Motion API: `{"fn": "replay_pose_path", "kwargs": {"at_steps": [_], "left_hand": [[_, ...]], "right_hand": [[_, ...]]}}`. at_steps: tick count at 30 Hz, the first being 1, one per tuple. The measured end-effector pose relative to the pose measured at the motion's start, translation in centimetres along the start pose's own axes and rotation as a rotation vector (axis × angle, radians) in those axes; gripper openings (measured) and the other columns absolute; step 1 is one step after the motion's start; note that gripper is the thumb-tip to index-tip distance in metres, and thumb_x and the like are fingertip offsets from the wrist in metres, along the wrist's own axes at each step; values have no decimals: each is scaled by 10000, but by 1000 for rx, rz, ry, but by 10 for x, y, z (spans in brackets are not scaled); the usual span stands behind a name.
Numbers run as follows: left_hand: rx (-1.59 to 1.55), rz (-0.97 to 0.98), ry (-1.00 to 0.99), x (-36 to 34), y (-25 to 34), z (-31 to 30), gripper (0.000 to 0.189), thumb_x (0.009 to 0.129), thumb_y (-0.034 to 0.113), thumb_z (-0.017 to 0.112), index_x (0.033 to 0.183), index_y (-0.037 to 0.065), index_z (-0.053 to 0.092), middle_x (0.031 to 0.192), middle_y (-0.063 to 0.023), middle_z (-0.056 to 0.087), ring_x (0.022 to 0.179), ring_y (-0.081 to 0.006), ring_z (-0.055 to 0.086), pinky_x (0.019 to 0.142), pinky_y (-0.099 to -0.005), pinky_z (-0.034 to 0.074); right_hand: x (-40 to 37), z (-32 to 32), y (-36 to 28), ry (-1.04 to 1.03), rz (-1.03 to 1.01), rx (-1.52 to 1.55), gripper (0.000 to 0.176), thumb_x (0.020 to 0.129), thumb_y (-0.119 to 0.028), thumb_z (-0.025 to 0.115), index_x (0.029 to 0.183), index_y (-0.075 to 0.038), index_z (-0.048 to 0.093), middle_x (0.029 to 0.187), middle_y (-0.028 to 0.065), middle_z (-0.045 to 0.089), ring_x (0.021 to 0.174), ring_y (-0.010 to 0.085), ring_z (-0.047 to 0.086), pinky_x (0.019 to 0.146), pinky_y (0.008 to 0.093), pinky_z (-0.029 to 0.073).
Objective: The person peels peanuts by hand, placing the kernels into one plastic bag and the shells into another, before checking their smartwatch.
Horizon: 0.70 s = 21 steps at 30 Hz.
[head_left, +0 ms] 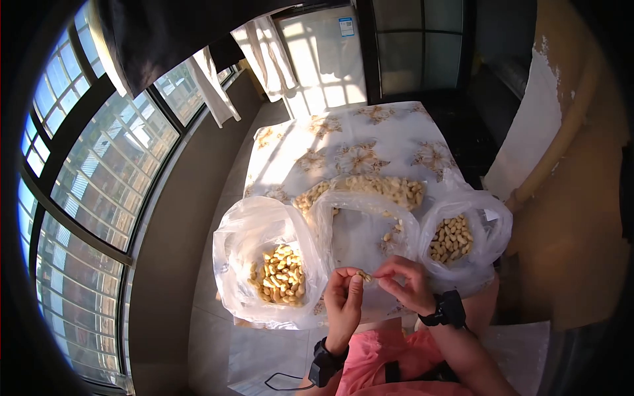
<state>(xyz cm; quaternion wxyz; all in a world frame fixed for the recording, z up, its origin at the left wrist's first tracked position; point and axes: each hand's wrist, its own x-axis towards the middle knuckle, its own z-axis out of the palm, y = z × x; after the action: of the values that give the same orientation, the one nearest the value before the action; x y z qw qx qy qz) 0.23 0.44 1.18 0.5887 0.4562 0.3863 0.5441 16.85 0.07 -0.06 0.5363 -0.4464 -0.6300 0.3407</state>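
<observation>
My left hand point(344, 303) pinches a peanut point(363, 276) in its shell between thumb and forefinger, above the near edge of the table. My right hand point(408, 285) meets it from the right, its thumb and forefinger pinched at the peanut's other end. Left of my hands, an open clear plastic bag point(228, 247) holds a sunlit heap of peanuts point(281, 276). Straight ahead, the middle plastic bag point(350, 241) has a few pieces along its right side. The right plastic bag point(496, 228) contains more peanuts point(452, 239).
Behind the open bags lies a long clear bag full of peanuts point(380, 190). All stand on a table with a flowered cloth point(396, 135). Barred windows point(119, 171) line the left wall. A brown panel point(574, 218) stands at the right.
</observation>
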Motion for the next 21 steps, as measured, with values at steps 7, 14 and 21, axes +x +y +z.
{"fn": "replay_pose_path", "kwargs": {"at_steps": [7,14,21], "left_hand": [[52,-16,-4,7,-16,3,98,1044,151,565,1055,54,564,757,75,545,590,16,387,520,-159,284],[97,170,-61,7,18,39,119,1004,104,629,1078,16,601,775,-7,658,715,-52,585,639,-218,472],[714,477,-296,32,2,95,170,897,185,729,1024,78,692,573,-50,544,499,-162,570,510,-309,431]], "right_hand": [[0,4,4,-47,-1,0,122,894,-109,714,905,8,681,846,84,657,768,184,657,703,299,516],[-3,1,10,-36,67,-141,113,943,-90,642,1025,-14,650,850,82,651,756,182,640,688,295,512],[-22,9,7,87,55,126,259,899,-54,630,1150,4,596,952,94,686,870,187,672,778,308,528]]}}
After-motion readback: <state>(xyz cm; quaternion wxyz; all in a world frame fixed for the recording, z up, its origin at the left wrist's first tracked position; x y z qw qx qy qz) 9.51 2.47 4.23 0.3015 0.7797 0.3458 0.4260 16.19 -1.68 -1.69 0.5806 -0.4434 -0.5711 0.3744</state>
